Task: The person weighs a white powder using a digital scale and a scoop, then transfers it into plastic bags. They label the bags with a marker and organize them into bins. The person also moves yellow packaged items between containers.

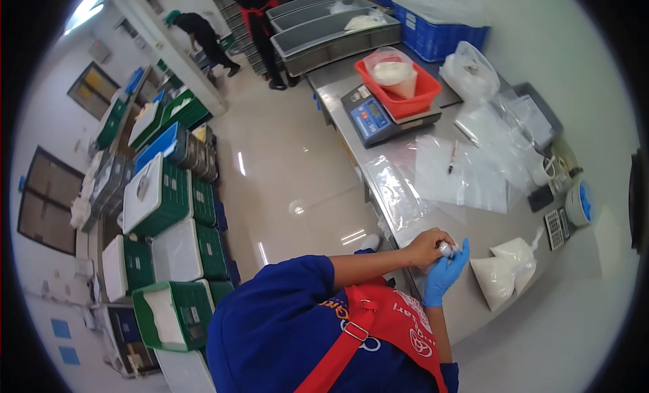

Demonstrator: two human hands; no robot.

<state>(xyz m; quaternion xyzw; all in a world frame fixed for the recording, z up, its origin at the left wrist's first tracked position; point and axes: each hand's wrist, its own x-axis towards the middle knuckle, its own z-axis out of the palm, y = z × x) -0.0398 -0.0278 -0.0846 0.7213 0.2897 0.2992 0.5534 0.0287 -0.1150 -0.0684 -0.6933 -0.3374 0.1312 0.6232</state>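
My bare left hand (426,248) and my blue-gloved right hand (444,278) meet at the near edge of the metal table. Between their fingers is a small shiny piece of clear plastic (446,249), gripped from both sides. It looks like gathered bag film, but the fingers cover most of it. Right of the glove lie two clear bags of white powder (497,279), side by side. Clear plastic sheets (395,190) lie just beyond my hands. A marker pen (453,157) rests on the whitish bags (433,170) farther off.
A scale (370,119) carries a red basket (426,88) with a powder bag. A calculator (557,228) and a white tub (577,202) stand by the wall. Grey bins (338,44) and a blue crate (443,38) are beyond. Green crates (196,318) line the left; two people stand far back.
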